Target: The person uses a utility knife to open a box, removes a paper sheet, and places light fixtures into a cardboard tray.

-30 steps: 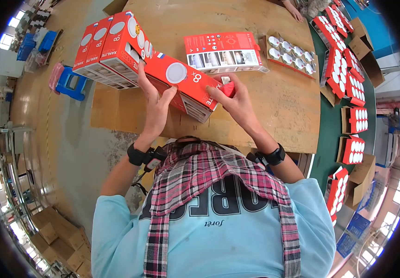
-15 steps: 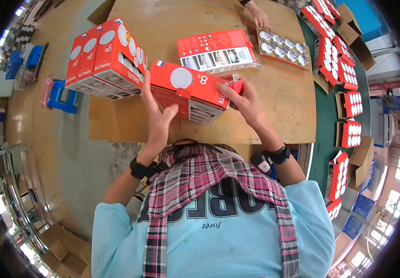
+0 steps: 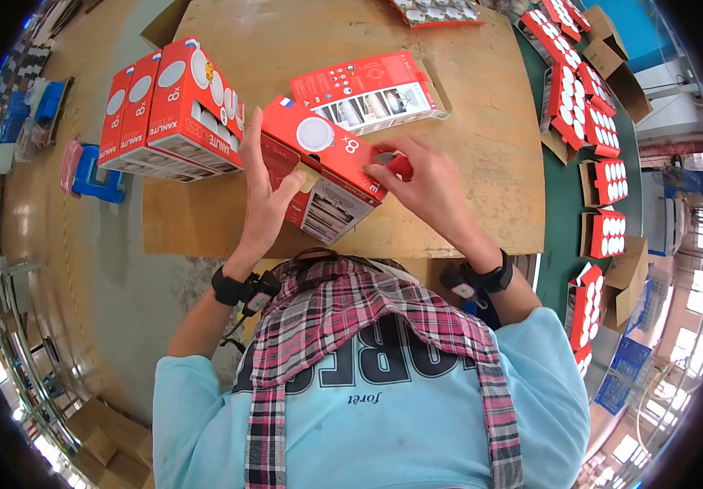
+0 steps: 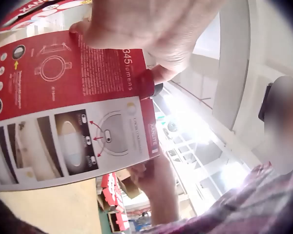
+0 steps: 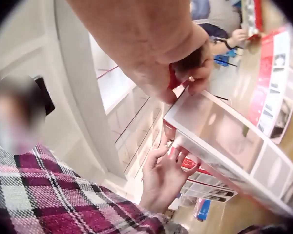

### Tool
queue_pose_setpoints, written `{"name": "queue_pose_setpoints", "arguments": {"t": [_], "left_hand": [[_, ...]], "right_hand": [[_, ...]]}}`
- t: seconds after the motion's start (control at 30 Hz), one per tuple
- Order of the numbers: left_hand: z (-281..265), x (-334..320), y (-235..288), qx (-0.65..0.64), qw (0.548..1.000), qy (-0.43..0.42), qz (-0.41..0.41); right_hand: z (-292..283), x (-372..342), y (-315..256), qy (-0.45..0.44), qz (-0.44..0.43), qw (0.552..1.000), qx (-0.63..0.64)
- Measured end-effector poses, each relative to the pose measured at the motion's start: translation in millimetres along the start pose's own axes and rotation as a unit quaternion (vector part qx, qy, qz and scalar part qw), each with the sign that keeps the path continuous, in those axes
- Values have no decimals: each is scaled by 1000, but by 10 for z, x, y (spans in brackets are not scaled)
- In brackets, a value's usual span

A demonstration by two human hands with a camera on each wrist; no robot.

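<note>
A long red-and-white XANLITE light box (image 3: pixel 351 151) is tilted in front of me, overlapping the table. My left hand (image 3: pixel 262 208) grips its left part, thumb at the edge of the front panel, where the left wrist view shows a small dark-red flap (image 4: pixel 146 85) by the thumb. My right hand (image 3: pixel 433 183) holds a small red object (image 3: pixel 401 166) against the box's right end. Its dark part also shows in the right wrist view; fingers cover the rest, so I cannot tell its kind.
Several matching boxes (image 3: pixel 168 106) stand upright to the left. Another red box (image 3: pixel 368 90) lies behind mine. At the table's far edge sits a tray of round lights (image 3: pixel 437 10). Several filled red trays (image 3: pixel 608 181) line the green surface on the right, beside cardboard boxes (image 3: pixel 624 277).
The tray of lights has moved away to the far edge; another person's hand reached toward it earlier. My box has swung and tilted between my hands, its right end nearer me.
</note>
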State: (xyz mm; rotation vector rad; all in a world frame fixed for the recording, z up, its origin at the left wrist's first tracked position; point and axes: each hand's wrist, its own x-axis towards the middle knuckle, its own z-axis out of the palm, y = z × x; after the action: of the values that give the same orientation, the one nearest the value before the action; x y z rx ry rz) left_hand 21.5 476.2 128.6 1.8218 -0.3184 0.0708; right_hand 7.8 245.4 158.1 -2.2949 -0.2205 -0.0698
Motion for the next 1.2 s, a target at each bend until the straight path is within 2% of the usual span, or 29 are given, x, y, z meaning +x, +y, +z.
{"name": "queue_pose_setpoints", "arguments": {"t": [0.1, 0.2, 0.37, 0.47, 0.6, 0.67, 0.8, 0.87, 0.9, 0.93, 1.03, 1.07, 1.17, 1.2], "left_hand": [[45, 64, -16, 49, 999, 6, 9], [89, 110, -35, 59, 998, 8, 23], [151, 157, -12, 16, 1000, 13, 13], [168, 174, -27, 45, 999, 9, 21], [136, 255, -51, 31, 998, -46, 33], [107, 297, -48, 41, 995, -74, 48], [127, 282, 34, -52, 997, -56, -18], [84, 391, -55, -120, 991, -56, -27], [57, 484, -92, -128, 987, -84, -40], [23, 619, -144, -135, 983, -112, -54], [22, 876, -303, -170, 961, -194, -97], [49, 927, -350, -183, 952, -220, -111], [175, 979, -391, -167, 950, -222, -142], [235, 980, -428, -132, 959, -204, -144]], "right_hand": [[-74, 118, -182, -6, -77, 985, -157], [-49, 299, -197, -56, -76, 975, -203], [78, 528, -172, -90, -63, 976, -189], [72, 565, -148, -102, -51, 980, -164], [14, 591, -55, -139, -54, 978, -143], [-38, 569, -3, -146, -40, 985, -88], [-212, 583, 98, -190, 4, 978, 85], [-311, 594, 213, -219, 84, 959, 161], [-348, 577, 270, -232, 125, 944, 199], [-360, 555, 330, -182, 187, 942, 213], [-200, 543, 712, -150, 253, 856, 426], [-172, 505, 766, -156, 236, 835, 472], [-227, 479, 1037, -114, 187, 885, 410], [-410, 453, 725, -22, 200, 915, 350]]}}
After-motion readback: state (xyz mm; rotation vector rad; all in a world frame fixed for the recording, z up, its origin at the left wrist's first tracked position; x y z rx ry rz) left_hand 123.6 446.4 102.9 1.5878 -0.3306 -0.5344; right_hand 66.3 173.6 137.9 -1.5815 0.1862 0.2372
